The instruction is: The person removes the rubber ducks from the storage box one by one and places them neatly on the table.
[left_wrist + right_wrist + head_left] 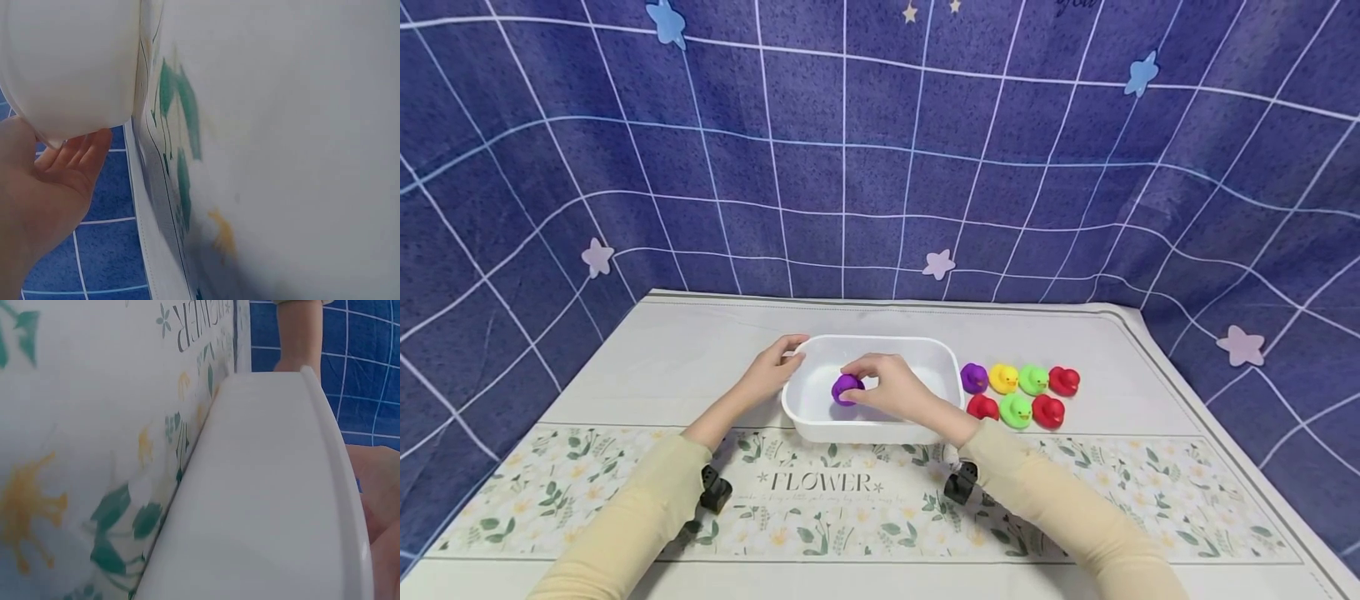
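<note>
A white plastic tub stands on the table, its near wall filling much of the right wrist view. At its left end my left hand holds the rim, and the left wrist view shows the thumb and fingers around that end. Over the inside of the tub, my right hand pinches a purple rubber duck between thumb and fingers. The right wrist view has most of that hand hidden behind the tub's wall.
Right of the tub, two rows of rubber ducks sit close by: a purple one, a yellow one, green ones and red ones. A flowered cloth covers the table; a blue gridded curtain hangs behind.
</note>
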